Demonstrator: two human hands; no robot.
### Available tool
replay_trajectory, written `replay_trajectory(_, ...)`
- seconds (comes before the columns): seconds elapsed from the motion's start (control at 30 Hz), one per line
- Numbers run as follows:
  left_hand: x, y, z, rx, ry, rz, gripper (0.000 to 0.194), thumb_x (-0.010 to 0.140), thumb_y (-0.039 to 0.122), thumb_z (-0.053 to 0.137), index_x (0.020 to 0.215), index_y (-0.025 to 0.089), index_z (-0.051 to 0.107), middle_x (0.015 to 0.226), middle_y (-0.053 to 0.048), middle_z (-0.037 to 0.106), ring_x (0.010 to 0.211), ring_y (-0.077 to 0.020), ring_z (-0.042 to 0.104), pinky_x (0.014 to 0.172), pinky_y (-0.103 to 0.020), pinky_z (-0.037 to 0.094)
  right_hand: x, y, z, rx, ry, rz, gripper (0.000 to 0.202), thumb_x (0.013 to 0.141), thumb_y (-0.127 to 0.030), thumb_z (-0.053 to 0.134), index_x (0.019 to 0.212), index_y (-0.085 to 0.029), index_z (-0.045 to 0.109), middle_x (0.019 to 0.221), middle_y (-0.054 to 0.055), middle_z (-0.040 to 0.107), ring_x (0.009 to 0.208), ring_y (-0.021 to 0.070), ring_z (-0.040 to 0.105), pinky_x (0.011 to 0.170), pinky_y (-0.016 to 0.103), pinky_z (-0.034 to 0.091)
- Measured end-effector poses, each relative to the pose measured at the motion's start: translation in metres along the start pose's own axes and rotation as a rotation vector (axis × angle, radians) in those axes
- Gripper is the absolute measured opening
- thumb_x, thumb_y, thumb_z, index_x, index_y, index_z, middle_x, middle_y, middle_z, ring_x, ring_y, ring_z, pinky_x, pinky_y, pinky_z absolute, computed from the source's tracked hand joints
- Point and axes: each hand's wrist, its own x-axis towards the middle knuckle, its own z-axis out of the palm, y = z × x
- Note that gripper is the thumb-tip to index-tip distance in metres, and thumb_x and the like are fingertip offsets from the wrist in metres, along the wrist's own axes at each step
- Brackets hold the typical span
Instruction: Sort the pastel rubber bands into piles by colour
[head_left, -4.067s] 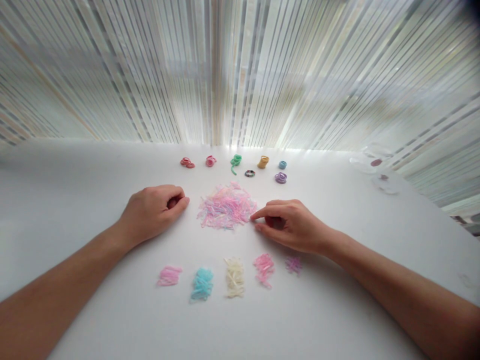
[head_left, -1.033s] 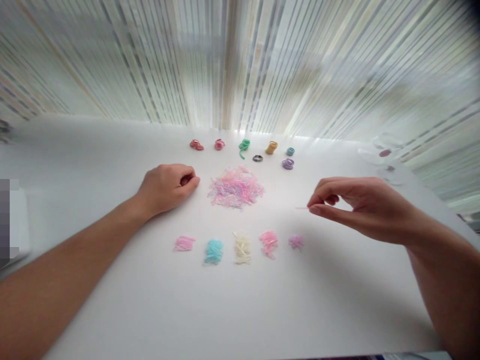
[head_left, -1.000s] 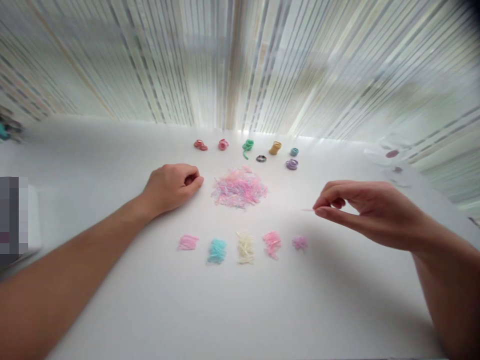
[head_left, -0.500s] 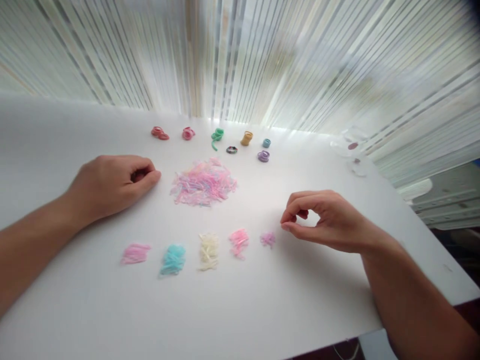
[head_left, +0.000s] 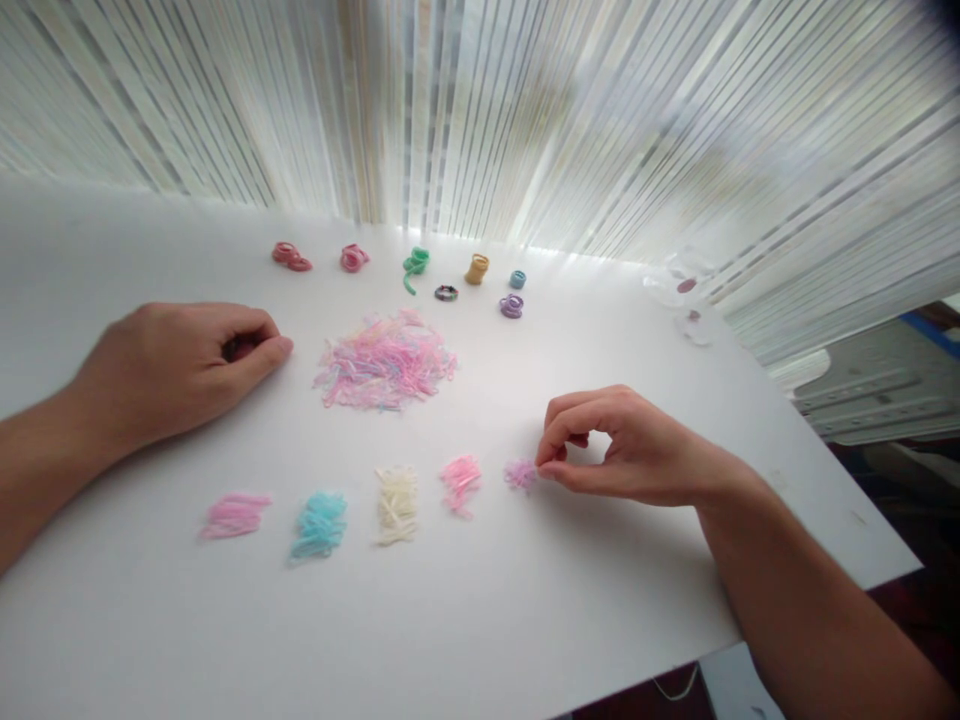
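My right hand [head_left: 619, 447] is closed in a pinch, thumb and forefinger touching the right edge of a small lilac pile [head_left: 520, 474] of what look like tiny elastic bands. Whatever is between those fingertips is too small to make out. Resting loosely curled on the table, my left hand [head_left: 184, 365] shows nothing in its fingers. Just right of it lies a large mixed pastel heap [head_left: 386, 362] of the same thin bands. A row nearer me holds a pink-mauve pile [head_left: 236, 515], a turquoise pile [head_left: 319, 525], a cream pile [head_left: 396, 506] and a bright pink pile [head_left: 460, 484].
Along the back of the white table [head_left: 450, 630] sit coiled bands: red [head_left: 290, 257], pink [head_left: 354, 258], green [head_left: 415, 265], yellow [head_left: 477, 269], blue [head_left: 517, 280] and purple [head_left: 511, 306]. A dark beaded ring [head_left: 446, 293] lies among them. Clear plastic pieces [head_left: 686, 290] are at right, before a pale curtain [head_left: 480, 120].
My right hand has closed in on the lilac pile, its fingertips now at the pile's edge. The left hand keeps its curled pose. The whole view has shifted slightly.
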Motion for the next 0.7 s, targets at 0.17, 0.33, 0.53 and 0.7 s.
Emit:
replay_trajectory(0.17, 0.0007, -0.0020, 0.0019, 0.007, 0.002, 0.001, 0.042, 0.089, 0.059, 0.043, 0.088, 0.026, 0.068, 0.083, -0.003, 0.069, 0.075, -0.0227, 0.059, 0.068, -0.032, 0.034, 0.0002, -0.0001, -0.0011, -0.032, -0.045, -0.013, 0.012, 0.087, -0.008, 0.072, 0.086, -0.017, 0.079, 0.083, 0.001, 0.075, 0.069, 0.0087, 0.061, 0.064, 0.021, 0.048)
replay_trajectory(0.33, 0.0004, -0.0034, 0.0032, 0.028, 0.007, 0.003, 0.041, 0.090, 0.058, 0.043, 0.088, 0.025, 0.068, 0.083, -0.002, 0.069, 0.075, -0.0214, 0.058, 0.067, -0.031, 0.034, 0.0005, -0.0001, -0.0022, -0.059, -0.054, 0.003, 0.010, 0.090, -0.011, 0.072, 0.088, -0.017, 0.080, 0.084, 0.001, 0.075, 0.070, 0.0094, 0.062, 0.063, 0.022, 0.047)
replay_trajectory(0.53, -0.0001, -0.0015, 0.0018, 0.033, 0.006, 0.000, 0.041, 0.089, 0.056, 0.044, 0.088, 0.024, 0.070, 0.081, -0.002, 0.068, 0.073, -0.0200, 0.056, 0.067, -0.030, 0.032, -0.0009, 0.0009, -0.0035, -0.069, -0.028, -0.003, 0.013, 0.087, -0.009, 0.073, 0.089, -0.018, 0.080, 0.085, 0.001, 0.076, 0.070, 0.0098, 0.063, 0.063, 0.023, 0.047)
replay_trajectory(0.7, 0.0007, -0.0001, 0.0025, 0.027, 0.010, -0.009, 0.041, 0.088, 0.056, 0.044, 0.084, 0.024, 0.069, 0.080, -0.002, 0.068, 0.072, -0.0200, 0.056, 0.067, -0.030, 0.033, -0.0028, 0.0025, -0.0058, -0.077, 0.005, -0.009, 0.012, 0.087, -0.009, 0.073, 0.088, -0.019, 0.080, 0.084, 0.001, 0.075, 0.070, 0.0107, 0.063, 0.064, 0.024, 0.048)
